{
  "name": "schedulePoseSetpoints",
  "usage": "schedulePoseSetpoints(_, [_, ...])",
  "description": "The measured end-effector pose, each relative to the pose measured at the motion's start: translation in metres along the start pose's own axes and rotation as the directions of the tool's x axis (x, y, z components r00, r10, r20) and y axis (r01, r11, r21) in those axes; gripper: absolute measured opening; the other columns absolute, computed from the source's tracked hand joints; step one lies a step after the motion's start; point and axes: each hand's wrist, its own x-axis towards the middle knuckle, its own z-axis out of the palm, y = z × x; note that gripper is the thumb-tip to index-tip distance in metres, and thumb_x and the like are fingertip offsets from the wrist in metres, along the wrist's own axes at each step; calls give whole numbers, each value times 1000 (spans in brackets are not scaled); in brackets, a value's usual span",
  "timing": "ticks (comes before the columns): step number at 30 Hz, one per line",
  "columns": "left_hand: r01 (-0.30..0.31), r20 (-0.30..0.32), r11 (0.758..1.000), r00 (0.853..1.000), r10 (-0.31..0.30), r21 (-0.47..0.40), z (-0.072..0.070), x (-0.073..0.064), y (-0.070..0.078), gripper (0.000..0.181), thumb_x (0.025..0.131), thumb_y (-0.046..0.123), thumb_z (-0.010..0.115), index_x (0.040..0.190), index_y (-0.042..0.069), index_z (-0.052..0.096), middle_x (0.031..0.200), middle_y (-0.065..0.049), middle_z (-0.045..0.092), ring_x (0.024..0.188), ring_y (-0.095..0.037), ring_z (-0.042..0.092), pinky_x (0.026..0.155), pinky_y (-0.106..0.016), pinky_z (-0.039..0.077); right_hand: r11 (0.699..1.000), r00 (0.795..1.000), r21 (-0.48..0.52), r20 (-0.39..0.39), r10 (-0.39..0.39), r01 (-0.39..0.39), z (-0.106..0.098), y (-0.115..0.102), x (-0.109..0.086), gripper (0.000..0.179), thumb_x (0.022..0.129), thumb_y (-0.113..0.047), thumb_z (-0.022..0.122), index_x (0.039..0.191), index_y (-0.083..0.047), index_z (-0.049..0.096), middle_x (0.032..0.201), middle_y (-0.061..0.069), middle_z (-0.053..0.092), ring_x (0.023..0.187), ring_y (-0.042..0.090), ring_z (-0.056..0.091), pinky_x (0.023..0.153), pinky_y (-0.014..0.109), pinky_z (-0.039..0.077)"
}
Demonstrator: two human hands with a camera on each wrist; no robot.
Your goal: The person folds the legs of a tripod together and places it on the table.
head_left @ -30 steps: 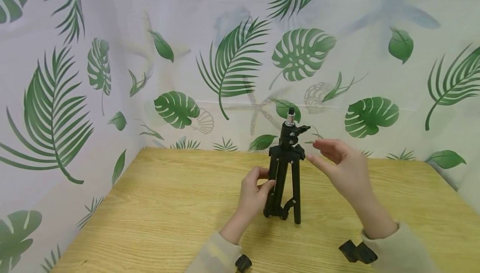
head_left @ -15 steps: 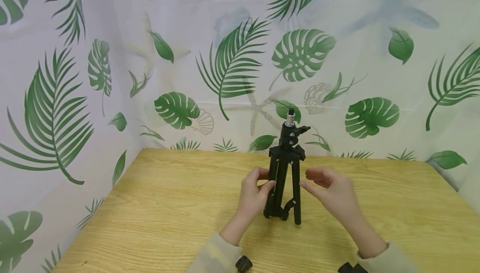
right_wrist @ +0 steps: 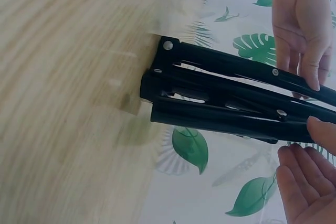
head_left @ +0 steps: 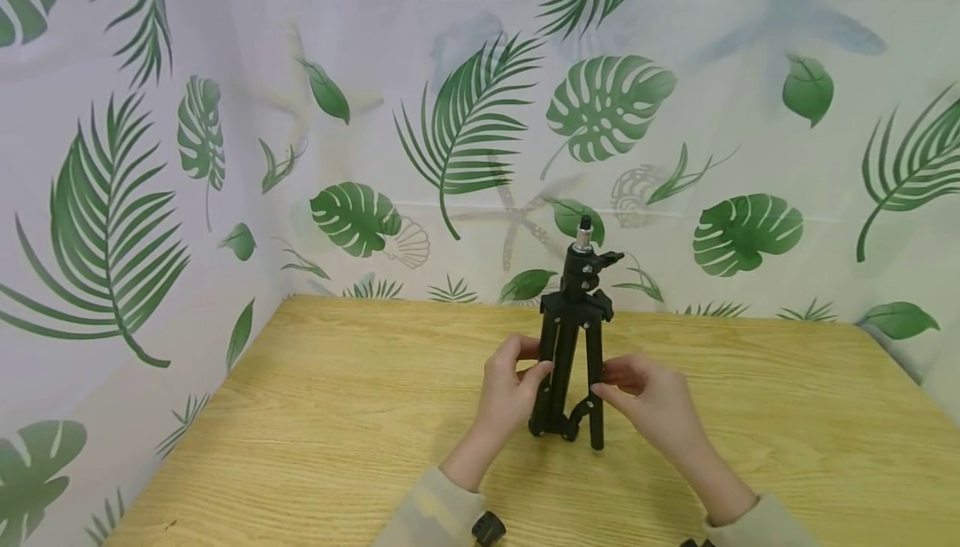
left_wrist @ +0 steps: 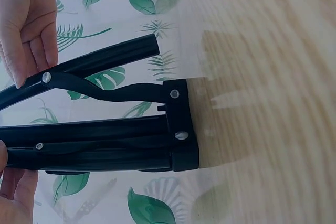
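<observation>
A black tripod light stand [head_left: 576, 309] is upright over the wooden table, its silver stud [head_left: 582, 236] on top and a side knob [head_left: 609, 259] pointing right. Two of its legs lie close together, while the right leg [head_left: 595, 343] is slightly spread, joined low down by a curved brace [left_wrist: 113, 94]. My left hand [head_left: 504, 393] grips the left leg, thumb in front and fingers behind. On the right leg, just above the brace joint, my right hand [head_left: 660, 414] pinches with thumb and fingers. The right wrist view shows the lower hub [right_wrist: 151, 85] at the legs' bottom.
The wooden table [head_left: 337, 397] extends to both sides of the stand. Behind it and along the left hangs a white cloth [head_left: 465, 280] printed with green leaves. Small black devices sit at both sleeves, such as the left wrist device [head_left: 488, 528].
My right hand has come down from beside the stand's upper collar to the lower right leg and taken hold of it. The left hand and the stand have stayed put.
</observation>
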Motion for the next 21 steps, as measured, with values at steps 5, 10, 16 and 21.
schedulePoseSetpoints(5, [-18, -2, 1000, 1000, 18, 0, 1, 0, -5, 15, 82, -3, 59, 96, -1, 55, 94, -10, 56, 91, -21, 56, 70, -21, 50, 1000, 1000, 4, 5, 2, -2, 4, 2, 0, 17, 74, -6, 71, 88, 1, 64, 80, 8, 65, 69, 15, 62, 59, 20, 50])
schedulePoseSetpoints(10, [-36, -9, 999, 999, 36, 7, 2, 0, -5, 14, 82, -3, 59, 96, -1, 54, 93, -10, 56, 91, -20, 56, 69, -21, 50, 1000, 1000, -10, 2, 5, -5, 5, 1, 0, 16, 74, -5, 71, 87, 0, 65, 78, 8, 65, 67, 15, 62, 58, 20, 50])
schedulePoseSetpoints(16, [-39, -10, 999, 999, 39, 14, 2, -1, -4, 14, 82, -3, 58, 95, -1, 54, 92, -9, 55, 91, -20, 55, 68, -21, 50, 1000, 1000, -25, 11, 17, -17, 4, -1, 1, 16, 75, -7, 70, 88, 0, 64, 79, 8, 65, 68, 15, 62, 58, 21, 50])
schedulePoseSetpoints(21, [-27, -12, 999, 1000, 28, 26, 3, -1, -4, 14, 82, -2, 58, 96, -1, 54, 93, -9, 55, 91, -21, 55, 69, -21, 50, 1000, 1000, -27, 1, -4, 4, 6, 0, 2, 15, 74, -6, 70, 87, 1, 64, 79, 8, 65, 67, 15, 62, 58, 21, 50])
